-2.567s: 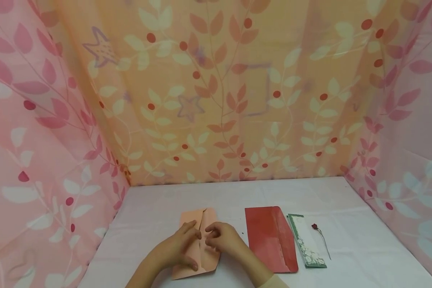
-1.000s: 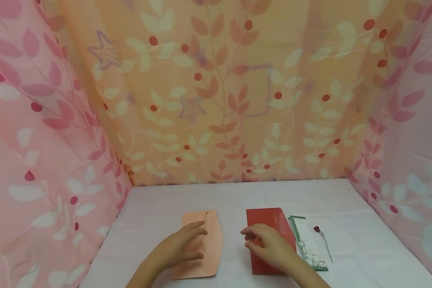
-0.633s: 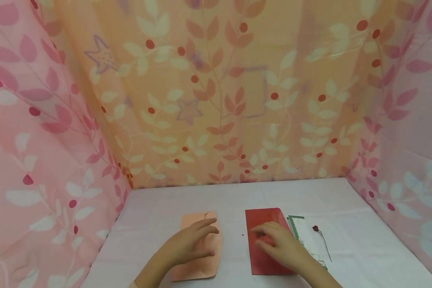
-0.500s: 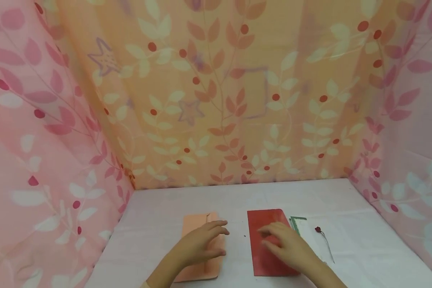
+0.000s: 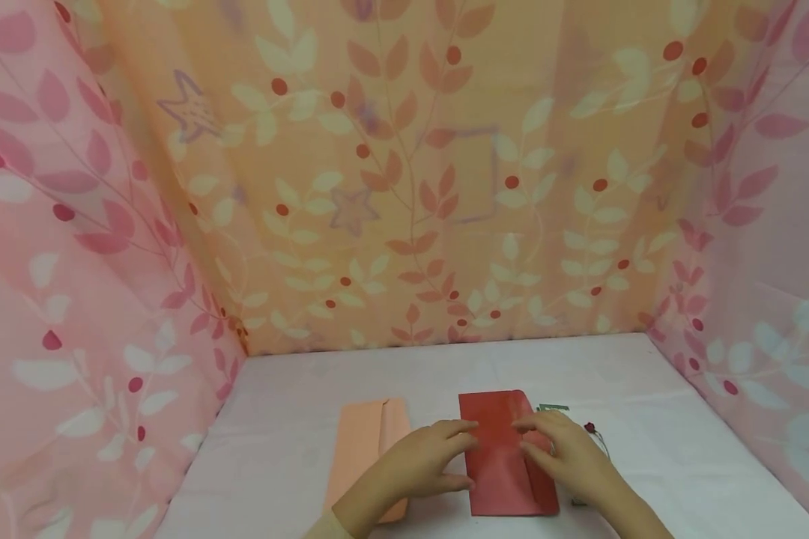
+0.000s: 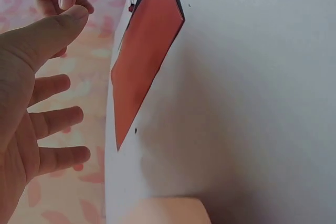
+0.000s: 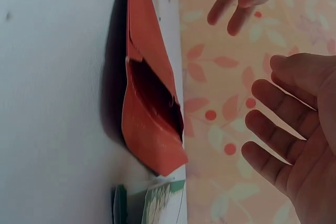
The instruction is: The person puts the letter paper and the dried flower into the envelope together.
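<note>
A red envelope (image 5: 492, 457) lies on the white table with its flap to the right; in the right wrist view its mouth gapes and the flap (image 7: 149, 135) is folded out. My left hand (image 5: 428, 460) hovers at its left edge, fingers spread and holding nothing. Over the flap side is my right hand (image 5: 569, 453), its fingers loosely bent with nothing between them. Both hands, the left (image 6: 26, 114) and the right (image 7: 302, 124), appear raised off the envelope in the wrist views. A peach envelope (image 5: 360, 442) rests to the left, partly under my left forearm.
A green-bordered floral card (image 7: 170, 203) lies right of the red envelope, mostly hidden by my right hand in the head view. Beyond it is a dried red rose (image 5: 589, 428) on a thin stem. Patterned curtains (image 5: 404, 172) enclose the table's back and sides.
Both hands have left the peach envelope and moved right to the red one, the right hand first. The peach envelope's flap stays unfolded. The red envelope has barely moved.
</note>
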{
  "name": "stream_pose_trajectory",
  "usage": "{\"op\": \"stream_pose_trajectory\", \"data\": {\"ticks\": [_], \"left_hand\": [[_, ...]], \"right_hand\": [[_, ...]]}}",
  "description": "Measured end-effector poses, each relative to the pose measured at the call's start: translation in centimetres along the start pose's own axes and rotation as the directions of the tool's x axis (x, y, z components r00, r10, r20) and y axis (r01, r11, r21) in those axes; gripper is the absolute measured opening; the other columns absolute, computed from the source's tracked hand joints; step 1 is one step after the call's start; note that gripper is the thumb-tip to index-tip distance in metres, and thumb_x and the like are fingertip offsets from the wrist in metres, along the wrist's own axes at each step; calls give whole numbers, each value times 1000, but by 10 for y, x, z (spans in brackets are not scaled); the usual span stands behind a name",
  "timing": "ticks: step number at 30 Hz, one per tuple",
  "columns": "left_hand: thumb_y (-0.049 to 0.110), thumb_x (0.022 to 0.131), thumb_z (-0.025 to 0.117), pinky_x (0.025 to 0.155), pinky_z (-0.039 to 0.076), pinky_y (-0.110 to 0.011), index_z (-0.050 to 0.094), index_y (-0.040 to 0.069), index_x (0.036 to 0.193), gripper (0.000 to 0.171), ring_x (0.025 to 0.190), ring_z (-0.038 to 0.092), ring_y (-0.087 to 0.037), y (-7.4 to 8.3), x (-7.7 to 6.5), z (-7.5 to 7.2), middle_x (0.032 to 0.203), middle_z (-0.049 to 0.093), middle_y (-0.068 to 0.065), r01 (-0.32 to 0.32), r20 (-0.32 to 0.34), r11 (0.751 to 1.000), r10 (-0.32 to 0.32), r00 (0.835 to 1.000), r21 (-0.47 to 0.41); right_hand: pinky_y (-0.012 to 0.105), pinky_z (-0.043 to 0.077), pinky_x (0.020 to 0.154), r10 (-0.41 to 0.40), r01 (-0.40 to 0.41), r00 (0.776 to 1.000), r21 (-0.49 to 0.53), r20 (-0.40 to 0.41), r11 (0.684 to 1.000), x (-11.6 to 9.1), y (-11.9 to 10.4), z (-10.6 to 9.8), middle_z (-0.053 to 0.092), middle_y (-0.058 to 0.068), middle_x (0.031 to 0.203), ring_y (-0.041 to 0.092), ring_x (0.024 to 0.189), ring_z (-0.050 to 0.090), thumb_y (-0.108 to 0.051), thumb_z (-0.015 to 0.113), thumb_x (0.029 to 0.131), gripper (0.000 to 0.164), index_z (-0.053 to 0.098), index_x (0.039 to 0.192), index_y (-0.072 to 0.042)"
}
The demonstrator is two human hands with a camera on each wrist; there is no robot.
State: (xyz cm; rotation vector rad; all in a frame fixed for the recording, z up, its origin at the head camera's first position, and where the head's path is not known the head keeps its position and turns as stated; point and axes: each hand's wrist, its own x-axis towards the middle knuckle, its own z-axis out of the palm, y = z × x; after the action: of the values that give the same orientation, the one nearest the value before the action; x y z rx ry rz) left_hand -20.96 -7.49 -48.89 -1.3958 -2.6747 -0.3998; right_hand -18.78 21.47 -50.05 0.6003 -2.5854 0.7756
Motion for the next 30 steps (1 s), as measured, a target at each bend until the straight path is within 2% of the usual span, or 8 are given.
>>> {"op": "stream_pose_trajectory", "data": {"ticks": [5, 10, 14, 19, 21, 26, 30], "left_hand": [[50, 91, 74, 106, 49, -30, 60, 28, 134, 50, 137, 53, -13, 5, 19, -3, 157, 48, 2, -13, 34, 999, 12, 999, 47], [54, 91, 73, 111, 46, -34, 57, 32, 138, 55, 143, 46, -13, 8, 38, 1, 160, 42, 4, 17, 102, 997, -24, 994, 70], [55, 91, 73, 112, 44, -36, 55, 35, 141, 57, 145, 44, -13, 7, 47, 3, 161, 40, 5, 43, 147, 998, -50, 988, 55], [58, 90, 71, 116, 41, -49, 52, 39, 143, 59, 148, 39, -14, 10, 57, 6, 160, 41, 7, 76, 180, 996, -85, 980, 54], [61, 89, 70, 116, 38, -55, 50, 39, 144, 63, 149, 38, -17, 10, 62, 8, 160, 41, 6, 96, 191, 994, -105, 976, 56], [69, 86, 68, 115, 37, -60, 46, 41, 149, 73, 151, 35, -27, 9, 72, 12, 162, 38, 5, 126, 210, 991, -133, 968, 48], [71, 84, 69, 114, 36, -63, 43, 44, 151, 76, 153, 32, -30, 7, 78, 20, 163, 35, 6, 144, 231, 989, -148, 962, 34]], "right_hand": [[47, 57, 89, 49, -49, 999, -5, 10, 999, -3, 8, -6, 67, -22, 115, 10, 114, 63, -22, 84, 85, 34, 72, 115, -32], [51, 56, 90, 63, -63, 998, -12, 1, 998, -6, 21, -8, 68, -17, 117, 15, 113, 65, -17, 85, 84, 35, 74, 116, -25], [50, 55, 94, 83, -83, 996, -20, 26, 996, -8, 32, -2, 67, -18, 118, 15, 115, 64, -21, 85, 85, 35, 73, 117, -27], [54, 52, 96, 112, -112, 993, -18, 41, 994, -12, 39, 4, 67, -20, 117, 15, 117, 62, -24, 85, 85, 35, 73, 117, -29], [53, 53, 96, 114, -114, 993, -19, 35, 993, -14, 39, 4, 67, -20, 116, 16, 117, 62, -23, 85, 84, 34, 73, 116, -29], [51, 54, 95, 107, -106, 994, -21, 23, 994, -16, 45, 6, 67, -18, 118, 17, 116, 62, -22, 87, 82, 34, 74, 113, -28], [53, 52, 97, 128, -127, 990, -18, 54, 992, -19, 54, 12, 67, -16, 120, 17, 116, 62, -24, 88, 81, 37, 73, 114, -29]]}}
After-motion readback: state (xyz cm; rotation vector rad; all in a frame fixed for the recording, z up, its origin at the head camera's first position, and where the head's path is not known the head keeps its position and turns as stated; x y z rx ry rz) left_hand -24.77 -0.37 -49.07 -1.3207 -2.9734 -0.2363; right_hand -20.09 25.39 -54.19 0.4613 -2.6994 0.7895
